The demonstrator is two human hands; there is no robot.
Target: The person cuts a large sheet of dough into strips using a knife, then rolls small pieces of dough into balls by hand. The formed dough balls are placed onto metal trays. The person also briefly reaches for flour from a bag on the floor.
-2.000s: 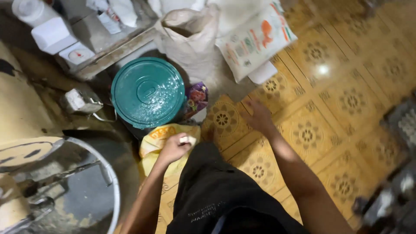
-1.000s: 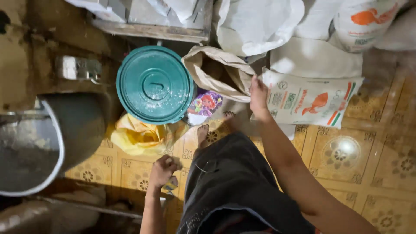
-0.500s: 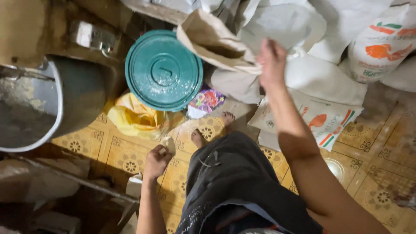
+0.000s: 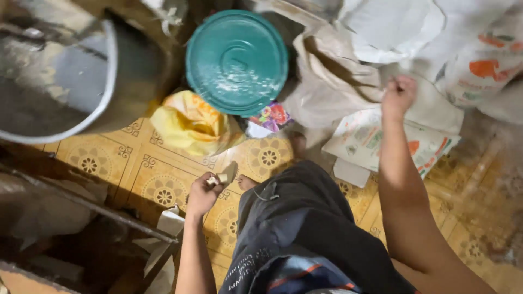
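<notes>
I look straight down at my legs in dark shorts and my bare feet on yellow patterned floor tiles. My left hand (image 4: 204, 193) is closed around a small pale scrap (image 4: 220, 177) at hip height, above the tiles. My right hand (image 4: 399, 95) is raised and clenched over the edge of a beige paper sack (image 4: 327, 76) that lies open among other sacks. What the fist grips is blurred. A round teal lid (image 4: 237, 61) sits on a container just left of the sack.
A crumpled yellow plastic bag (image 4: 188, 122) lies below the lid, with a small colourful packet (image 4: 272, 115) beside it. A large grey metal tub (image 4: 60, 76) fills the upper left. Printed white sacks (image 4: 479, 60) pile at the upper right; one flat printed bag (image 4: 381, 142) lies on the floor.
The view has swung so the tub and lid sit higher and left. My right hand has gone from the floor up to the beige sack. My left hand stays closed on the scrap.
</notes>
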